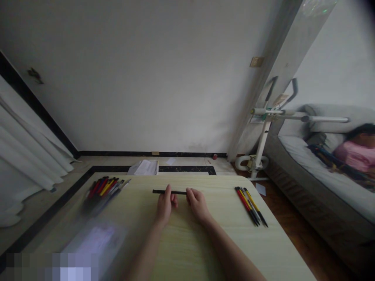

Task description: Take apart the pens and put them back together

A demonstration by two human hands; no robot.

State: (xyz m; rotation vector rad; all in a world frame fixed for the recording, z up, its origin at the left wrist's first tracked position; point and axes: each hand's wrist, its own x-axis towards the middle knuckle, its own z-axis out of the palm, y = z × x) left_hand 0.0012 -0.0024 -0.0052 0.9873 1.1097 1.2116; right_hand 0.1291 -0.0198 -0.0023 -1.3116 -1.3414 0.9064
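Jutting past left hand (164, 206), reaching right hand (198, 203): black pen (179, 192).

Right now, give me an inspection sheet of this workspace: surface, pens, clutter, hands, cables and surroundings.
Surface: pale wood-grain table.
Pens: black pen held crosswise; pen bunch at left; smaller pen group at right.
Clutter: purplish thing at lower left, too blurred to name.
Hands: left hand and right hand both grip the black pen.
Cables: nothing seen.
Surroundings: wall ahead, curtain left, exercise machine right, bed with a person beyond.
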